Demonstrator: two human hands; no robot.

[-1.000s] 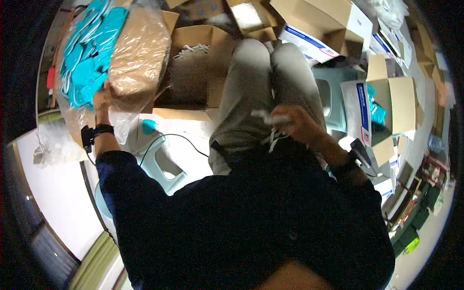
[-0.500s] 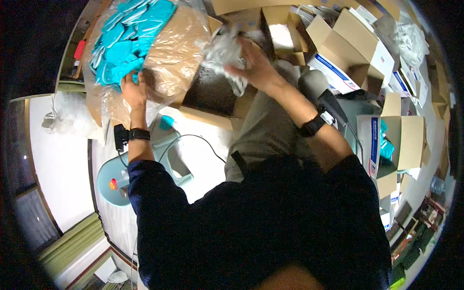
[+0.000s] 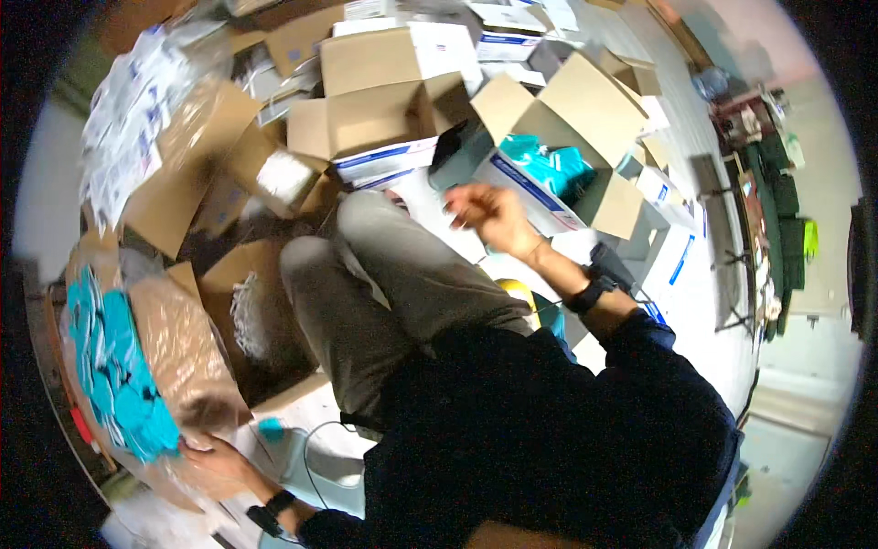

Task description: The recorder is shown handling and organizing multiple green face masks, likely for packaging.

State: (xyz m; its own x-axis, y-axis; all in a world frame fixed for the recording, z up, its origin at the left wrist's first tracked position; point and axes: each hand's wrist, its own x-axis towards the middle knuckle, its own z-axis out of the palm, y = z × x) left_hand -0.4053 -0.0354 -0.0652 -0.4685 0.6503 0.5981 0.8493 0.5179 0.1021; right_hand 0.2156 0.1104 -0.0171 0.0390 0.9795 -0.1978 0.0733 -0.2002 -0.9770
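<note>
My left hand (image 3: 215,465) is at the near end of a pile of teal packets (image 3: 137,403), against the clear plastic liner around them. Its fingers look partly stretched out, and their tips are partly hidden by the plastic. To the right, my right hand (image 3: 494,220) hangs in the air with loosely bent fingers, slightly blurred, and nothing shows in it. Just beyond it stands an open white carton (image 3: 535,197) with teal packets (image 3: 549,165) inside. A white crumpled bundle (image 3: 245,316) lies in the brown cardboard box (image 3: 283,393) left of my knees.
An open white-and-blue carton (image 3: 380,156) stands ahead of my knees. White plastic bags (image 3: 128,119) are heaped at the far left. A pale blue stool (image 3: 320,476) with a cable over it is beside my left arm. A metal-legged table (image 3: 722,247) stands far right.
The view has swung to the right. My right hand has left the white bundle, now in the brown box, and moved toward the carton of teal packets. My left hand stays by the teal pile.
</note>
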